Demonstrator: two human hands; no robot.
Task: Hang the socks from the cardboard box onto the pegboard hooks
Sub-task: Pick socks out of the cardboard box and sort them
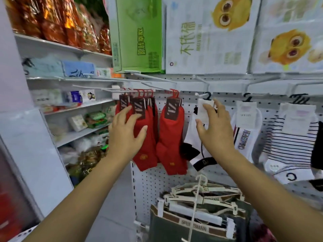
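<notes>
Shop aisle. White pegboard [157, 180] wall ahead. To the left, shelving [73, 135] with four boards in view, all stocked with packets. Above the pegboard: one green carton [139, 32], and white cartons [206, 41] showing two yellow cartoon faces.

Socks on the top row of pegboard hooks [157, 79]:
- two bunches of red socks [173, 137]
- one white-and-black sock [194, 142]
- one lettered white pair [244, 137]
- one striped bunch [293, 142]

Below them, a stack of clip hangers [201, 201] with dark garments.

Left hand [125, 133]: fingers spread, resting on the left red bunch. Right hand [216, 130]: fingers and thumb spread against the front of the white-and-black sock's header card [203, 102], which hangs from a hook.
</notes>
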